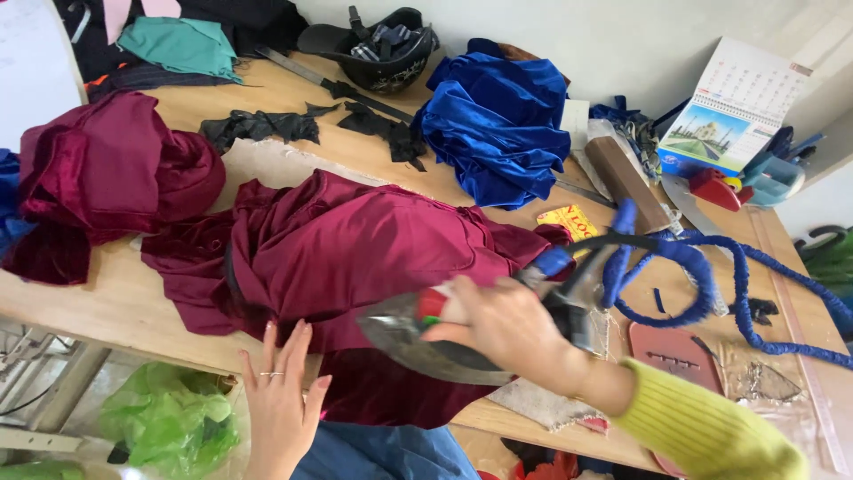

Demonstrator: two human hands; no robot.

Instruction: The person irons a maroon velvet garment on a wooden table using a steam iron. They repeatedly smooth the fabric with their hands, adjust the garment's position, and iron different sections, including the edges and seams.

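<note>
Nearest me, my left hand lies flat, fingers apart, on the near hem of the maroon velvet cloth at the counter edge; my right hand is clamped round the handle of the iron, just right of the left; the iron's long axis runs leftward, nose towards the left hand, over the cloth; its blue-wrapped cord loops off rightward; the blue fabric beyond the right hand leaves open room only leftward.
</note>
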